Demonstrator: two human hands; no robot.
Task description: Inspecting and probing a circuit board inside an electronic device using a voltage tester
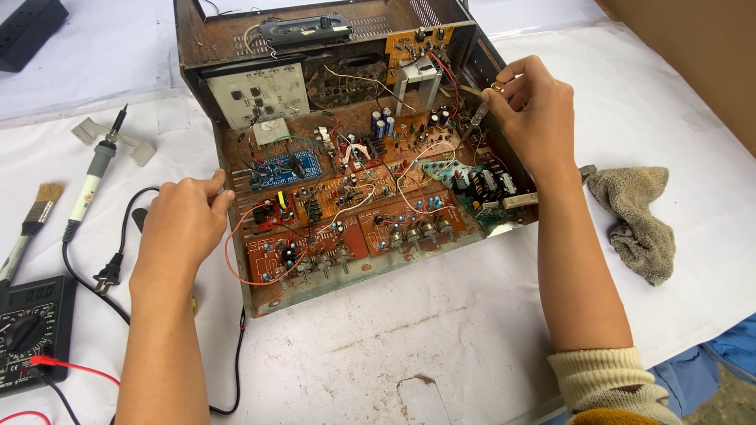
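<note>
An opened, rusty electronics chassis point(260, 303) lies on the white-covered table, filled with brown circuit boards point(378, 212), a blue board point(285, 169), capacitors and loose wires. My left hand point(179, 224) rests on the chassis's left edge, fingers curled against the metal wall. My right hand point(531, 110) hovers over the right rear of the chassis and pinches a thin screwdriver-like tool point(476, 116) whose tip points down toward the boards near the capacitors.
A soldering iron point(93, 177) on its stand, a paintbrush point(27, 224) and a multimeter point(31, 330) with a red lead lie at the left. A black power plug and cord point(110, 271) run beside my left arm. A grey rag point(638, 220) lies at the right.
</note>
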